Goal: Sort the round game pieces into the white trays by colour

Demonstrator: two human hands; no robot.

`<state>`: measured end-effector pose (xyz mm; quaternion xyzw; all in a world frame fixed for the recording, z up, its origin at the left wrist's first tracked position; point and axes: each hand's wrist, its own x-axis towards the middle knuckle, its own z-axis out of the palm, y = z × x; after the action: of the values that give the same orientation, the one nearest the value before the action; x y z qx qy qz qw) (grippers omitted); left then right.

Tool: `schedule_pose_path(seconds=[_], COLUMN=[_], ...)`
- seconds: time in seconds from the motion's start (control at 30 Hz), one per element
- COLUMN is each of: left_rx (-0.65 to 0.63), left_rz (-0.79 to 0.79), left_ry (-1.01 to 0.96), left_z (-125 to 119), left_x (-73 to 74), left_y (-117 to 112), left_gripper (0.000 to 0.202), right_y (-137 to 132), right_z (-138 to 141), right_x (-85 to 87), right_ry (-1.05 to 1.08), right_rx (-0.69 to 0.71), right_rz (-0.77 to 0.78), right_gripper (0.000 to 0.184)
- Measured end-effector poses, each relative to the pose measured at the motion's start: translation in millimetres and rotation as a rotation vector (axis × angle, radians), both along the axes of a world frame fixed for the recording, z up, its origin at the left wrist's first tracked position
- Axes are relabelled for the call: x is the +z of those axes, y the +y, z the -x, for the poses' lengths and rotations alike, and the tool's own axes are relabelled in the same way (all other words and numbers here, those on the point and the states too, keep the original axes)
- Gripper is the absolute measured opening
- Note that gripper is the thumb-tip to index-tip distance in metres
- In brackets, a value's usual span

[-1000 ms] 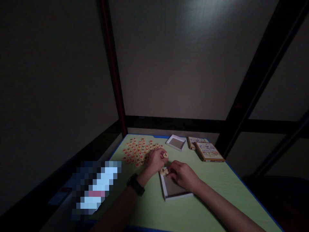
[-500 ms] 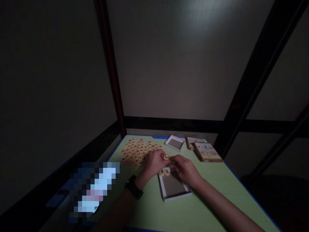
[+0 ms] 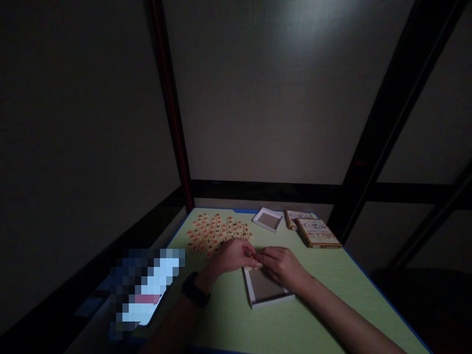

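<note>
Above the far left corner of a shallow white-edged box (image 3: 250, 292), my two hands meet at the fingertips. My left hand (image 3: 234, 254), with a dark watch on its wrist, is closed in a pinch on a small round Chinese chess piece, mostly hidden by the fingers. Curled fingers of my right hand (image 3: 283, 265) press in from the other side; what they grip is hidden. Just under the fingertips, pale pieces (image 3: 254, 268) in the box corner show only in part. Beyond my left hand lies a spread of round pieces (image 3: 214, 231) with red and dark characters.
A second shallow box part (image 3: 268, 220) lies at the back of the green table (image 3: 324, 305). Two printed boxes (image 3: 319, 232) overlap at the back right. A pixelated bright screen (image 3: 153, 290) stands at the left edge. Walls close in behind the table.
Both hands have come down and nearer to me, carrying the piece from above the box's far edge to its far left corner. The pieces in that corner are now mostly covered.
</note>
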<state>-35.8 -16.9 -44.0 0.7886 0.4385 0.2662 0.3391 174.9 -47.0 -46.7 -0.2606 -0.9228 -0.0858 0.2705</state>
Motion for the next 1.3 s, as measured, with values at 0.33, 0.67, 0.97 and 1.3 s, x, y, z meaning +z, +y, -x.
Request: schedule_pose_path(seconds=[0.33, 0.67, 0.97, 1.3], left_rx=[0.038, 0.059, 0.023, -0.011], left_rz=[-0.235, -0.225, -0.259, -0.27], left_ry=[0.354, 0.362, 0.35, 0.346], left_z=[-4.0, -8.3, -6.2, -6.9], left_x=[8.0, 2.2, -5.0, 6.0], left_y=[-17.7, -15.3, -11.6, -18.6], left_gripper=[0.028, 0.023, 0.023, 0.022], right_y=[-5.3, -0.3, -0.8, -2.2], right_z=[5.0, 9.3, 11.7, 10.5], right_x=[-2.8, -10.2, -11.3, -9.8], right_ry=[-0.07, -0.007, 0.015, 0.028], right_rx=[-0.1, -0.174, -0.194, -0.205], right_rz=[0.199, 0.313, 0.374, 0.418], right_gripper=[0.029, 0.021, 0.028, 0.033])
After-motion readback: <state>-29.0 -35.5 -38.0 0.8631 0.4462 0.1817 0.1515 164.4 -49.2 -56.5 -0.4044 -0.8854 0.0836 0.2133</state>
